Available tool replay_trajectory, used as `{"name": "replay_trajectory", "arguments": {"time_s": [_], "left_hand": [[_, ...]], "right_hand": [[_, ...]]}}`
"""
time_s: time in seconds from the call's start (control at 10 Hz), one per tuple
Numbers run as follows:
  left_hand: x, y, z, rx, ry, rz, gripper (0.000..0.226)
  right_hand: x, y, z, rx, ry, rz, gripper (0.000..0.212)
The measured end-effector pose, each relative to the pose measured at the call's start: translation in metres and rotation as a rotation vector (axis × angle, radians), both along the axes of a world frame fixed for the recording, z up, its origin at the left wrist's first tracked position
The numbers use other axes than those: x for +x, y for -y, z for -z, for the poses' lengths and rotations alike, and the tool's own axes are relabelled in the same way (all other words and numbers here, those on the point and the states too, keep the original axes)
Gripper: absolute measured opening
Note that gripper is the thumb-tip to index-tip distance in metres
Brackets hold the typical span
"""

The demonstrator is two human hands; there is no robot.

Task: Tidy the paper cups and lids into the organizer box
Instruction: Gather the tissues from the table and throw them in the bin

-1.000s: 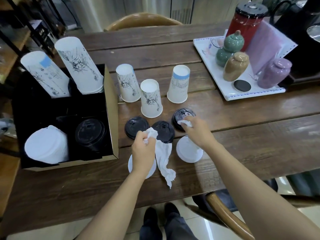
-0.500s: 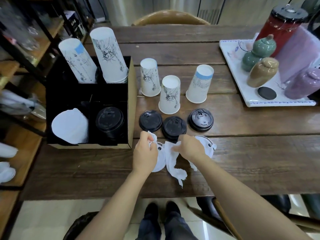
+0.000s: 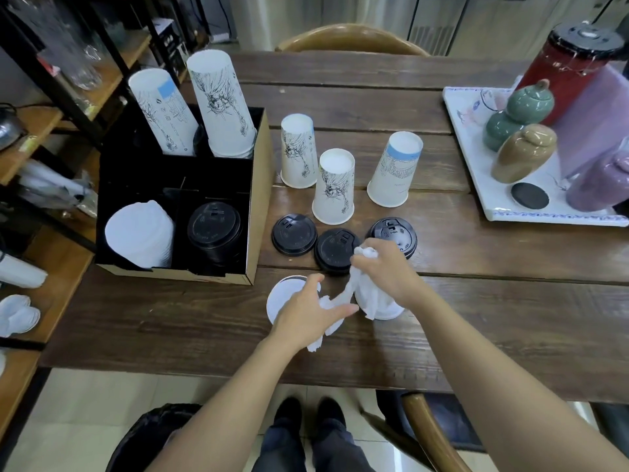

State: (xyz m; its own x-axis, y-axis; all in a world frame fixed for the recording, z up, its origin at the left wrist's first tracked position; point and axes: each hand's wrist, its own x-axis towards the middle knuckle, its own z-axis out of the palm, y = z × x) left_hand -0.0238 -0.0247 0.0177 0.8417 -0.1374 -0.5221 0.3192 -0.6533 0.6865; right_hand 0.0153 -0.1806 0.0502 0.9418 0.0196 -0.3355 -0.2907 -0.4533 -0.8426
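Three paper cups (image 3: 333,187) upside down, axes vertical; both hands' fingers (image 3: 366,252) gripping white tissue (image 3: 354,291).

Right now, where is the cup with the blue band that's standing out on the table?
The blue-banded cup stands upside down right of the two other loose cups, behind the black lids, left of the white tray.

1 head view, wide-angle, looking steeply down — close over wooden table (image 3: 476,318)
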Motion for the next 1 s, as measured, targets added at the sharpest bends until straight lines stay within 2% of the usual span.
{"name": "replay_trajectory", "arguments": {"time_s": [0.1, 0.2, 0.3, 0.4, 0.5, 0.6, 0.7, 0.8, 0.9, 1.0], "left_hand": [[-0.002, 0.009, 0.001, 0.091, 0.032, 0.06, 0.072], [-0.002, 0.015, 0.005, 0.061, 0.102, 0.07, 0.018], [-0.004, 0.016, 0.011, -0.018, 0.07, 0.042, 0.025], [-0.006, 0.016, 0.012, -0.136, 0.083, -0.039, 0.021], [-0.009, 0.015, 0.012, -0.325, 0.049, -0.233, 0.02], [-0.014, 0.017, 0.008, -0.356, 0.044, -0.263, 0.023], [-0.018, 0.015, 0.004, -0.352, 0.093, -0.271, 0.028], [-0.018, 0.002, -0.004, -0.307, 0.122, -0.293, 0.035], [-0.022, -0.018, -0.014, -0.275, 0.164, -0.331, 0.023], [-0.038, -0.049, -0.019, -0.314, 0.212, -0.395, 0.01]], "right_hand": [[-0.001, 0.002, -0.01, 0.124, -0.008, -0.026, 0.025], [-0.003, 0.001, -0.012, 0.226, -0.022, -0.042, 0.024], [-0.007, 0.003, -0.006, 0.295, -0.022, 0.004, 0.013], [-0.006, 0.011, 0.0, 0.244, -0.006, 0.079, 0.02], [-0.01, 0.015, 0.012, 0.198, -0.023, 0.144, 0.029], [-0.02, 0.005, 0.022, 0.218, -0.081, 0.179, 0.014], [-0.028, -0.014, 0.022, 0.393, -0.115, 0.157, 0.024], [-0.036, -0.036, 0.012, 0.588, -0.218, 0.063, 0.021], [-0.041, -0.055, 0.008, 0.555, -0.288, -0.085, 0.011], [-0.054, -0.085, -0.013, 0.51, -0.328, -0.054, 0.034]]}}
